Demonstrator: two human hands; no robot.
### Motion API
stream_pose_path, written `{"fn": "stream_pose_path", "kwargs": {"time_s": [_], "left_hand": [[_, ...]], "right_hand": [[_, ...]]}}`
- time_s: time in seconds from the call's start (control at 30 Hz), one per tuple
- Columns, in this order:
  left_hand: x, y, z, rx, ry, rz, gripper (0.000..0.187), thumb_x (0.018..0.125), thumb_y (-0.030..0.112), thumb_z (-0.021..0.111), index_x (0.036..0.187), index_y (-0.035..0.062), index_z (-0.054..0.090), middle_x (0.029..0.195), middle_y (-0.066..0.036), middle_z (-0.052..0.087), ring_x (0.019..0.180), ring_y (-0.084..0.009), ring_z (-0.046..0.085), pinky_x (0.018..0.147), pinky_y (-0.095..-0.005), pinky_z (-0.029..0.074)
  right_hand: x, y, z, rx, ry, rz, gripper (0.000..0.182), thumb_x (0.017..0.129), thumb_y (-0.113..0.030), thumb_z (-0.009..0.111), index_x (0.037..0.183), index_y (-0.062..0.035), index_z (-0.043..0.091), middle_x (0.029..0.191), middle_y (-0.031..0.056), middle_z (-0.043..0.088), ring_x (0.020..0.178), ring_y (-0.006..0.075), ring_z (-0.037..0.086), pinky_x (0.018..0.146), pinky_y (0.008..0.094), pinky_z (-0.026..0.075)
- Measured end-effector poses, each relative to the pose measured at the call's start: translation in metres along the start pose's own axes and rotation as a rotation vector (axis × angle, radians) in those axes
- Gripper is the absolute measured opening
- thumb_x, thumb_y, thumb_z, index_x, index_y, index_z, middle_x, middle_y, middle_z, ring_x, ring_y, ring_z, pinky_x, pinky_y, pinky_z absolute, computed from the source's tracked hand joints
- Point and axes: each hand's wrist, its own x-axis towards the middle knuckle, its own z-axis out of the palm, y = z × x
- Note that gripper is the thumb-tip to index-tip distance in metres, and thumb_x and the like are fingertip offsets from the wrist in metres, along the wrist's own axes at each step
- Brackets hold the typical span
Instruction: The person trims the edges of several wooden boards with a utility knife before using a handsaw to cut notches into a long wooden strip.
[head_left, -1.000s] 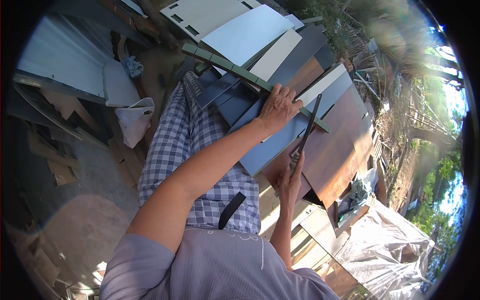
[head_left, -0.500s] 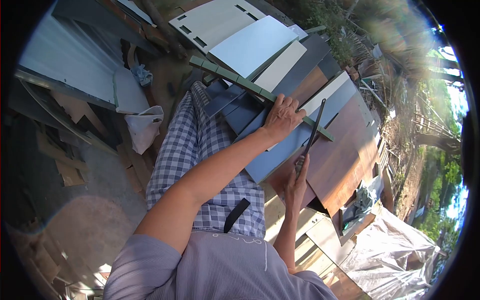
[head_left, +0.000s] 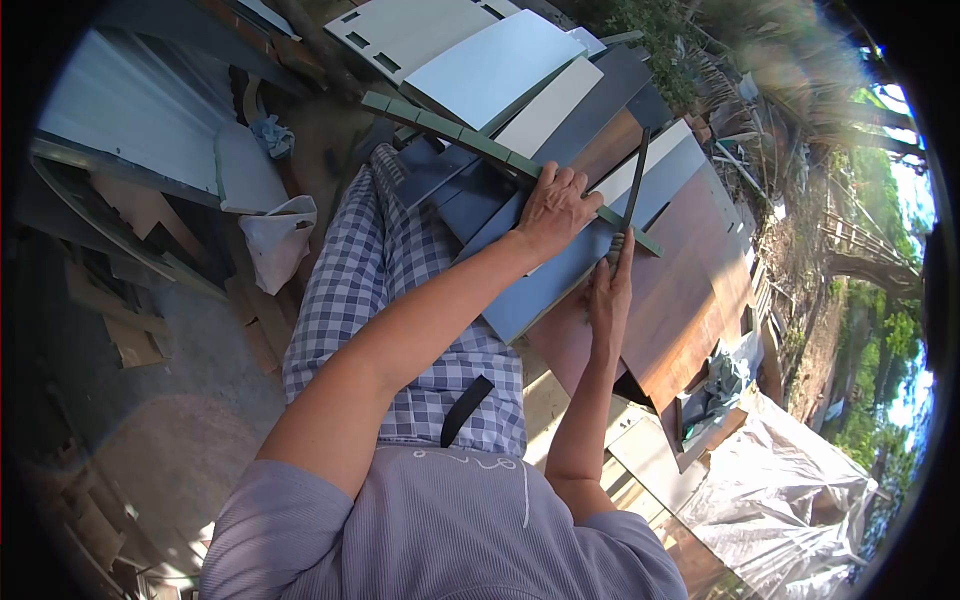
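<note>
My left hand [head_left: 555, 212] is closed around a long, narrow green strip [head_left: 450, 130] with regular cross lines. The strip slants over the stacked boards from upper left to lower right, and its short end [head_left: 645, 243] sticks out past my fingers. In my right hand [head_left: 608, 290] is the wrapped handle of a knife-like tool with a long, thin dark blade [head_left: 637, 180]. The blade points up and away from me, crossing the strip just right of my left hand. Blue-grey boards [head_left: 545, 290] and a brown wood panel [head_left: 680, 290] lie beneath both hands.
White and cream panels [head_left: 495, 70] lean at the far side. A white plastic bag [head_left: 278, 243] hangs at left beside a large grey sheet [head_left: 140, 120]. Crumpled cloth [head_left: 728, 385] and a silvery tarp [head_left: 775, 490] are at lower right. Brush and branches border the right.
My right hand has moved up and away with the tool, so its handle is now close to the strip. My left hand keeps its hold. The whole view has shifted slightly.
</note>
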Motion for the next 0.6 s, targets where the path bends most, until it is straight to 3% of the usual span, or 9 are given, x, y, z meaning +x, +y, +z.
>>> {"fn": "stream_pose_path", "kwargs": {"time_s": [0.07, 0.2, 0.27, 0.37, 0.47, 0.6], "left_hand": [[0.000, -0.002, 0.001, 0.005, -0.002, 0.016, 0.012, 0.083, 0.026, 0.064, 0.089, 0.0151, 0.065, 0.087, -0.006, 0.057, 0.093, -0.0210, 0.052, 0.088, -0.0380, 0.032], [0.000, -0.002, 0.002, -0.002, 0.003, 0.019, 0.012, 0.083, 0.026, 0.065, 0.089, 0.0151, 0.065, 0.087, -0.006, 0.058, 0.092, -0.0207, 0.052, 0.088, -0.0375, 0.032], [0.000, -0.003, 0.003, 0.011, 0.027, 0.024, 0.012, 0.083, 0.026, 0.065, 0.088, 0.0147, 0.065, 0.087, -0.006, 0.058, 0.092, -0.0205, 0.052, 0.088, -0.0372, 0.032], [0.000, -0.003, 0.003, 0.011, 0.030, 0.026, 0.012, 0.084, 0.026, 0.064, 0.087, 0.0142, 0.065, 0.086, -0.005, 0.058, 0.091, -0.0203, 0.052, 0.088, -0.0373, 0.032], [0.000, -0.002, 0.004, 0.044, -0.040, 0.006, 0.019, 0.082, 0.027, 0.067, 0.097, 0.0162, 0.063, 0.088, -0.004, 0.056, 0.094, -0.0198, 0.052, 0.088, -0.0372, 0.033], [-0.001, -0.004, 0.004, 0.025, -0.023, 0.010, 0.020, 0.082, 0.027, 0.068, 0.097, 0.0158, 0.062, 0.089, -0.004, 0.057, 0.094, -0.0194, 0.052, 0.088, -0.0369, 0.033]], "right_hand": [[-0.023, 0.034, 0.008, -0.057, 0.080, -0.198, 0.061, 0.096, -0.009, 0.042, 0.151, -0.0261, 0.022, 0.064, 0.0015, 0.045, 0.048, 0.0095, 0.043, 0.043, 0.0268, 0.041], [-0.101, 0.054, 0.009, -0.071, 0.054, -0.135, 0.060, 0.096, -0.008, 0.041, 0.151, -0.0260, 0.022, 0.066, 0.0016, 0.046, 0.050, 0.0088, 0.044, 0.044, 0.0260, 0.041], [-0.129, 0.047, 0.005, 0.085, 0.009, 0.100, 0.060, 0.096, -0.008, 0.040, 0.151, -0.0250, 0.021, 0.067, 0.0010, 0.046, 0.051, 0.0076, 0.043, 0.045, 0.0244, 0.040], [-0.136, 0.042, 0.002, 0.188, 0.116, 0.081, 0.061, 0.097, -0.008, 0.040, 0.151, -0.0228, 0.019, 0.068, 0.0002, 0.045, 0.051, 0.0064, 0.042, 0.045, 0.0227, 0.038], [-0.122, 0.021, 0.001, 0.188, 0.079, 0.030, 0.061, 0.097, -0.008, 0.041, 0.151, -0.0211, 0.018, 0.069, 0.0000, 0.045, 0.051, 0.0058, 0.041, 0.044, 0.0220, 0.037], [-0.105, 0.011, 0.013, 0.159, 0.010, -0.029, 0.061, 0.097, -0.008, 0.042, 0.151, -0.0206, 0.018, 0.069, 0.0003, 0.045, 0.053, 0.0059, 0.042, 0.045, 0.0221, 0.037]]}}
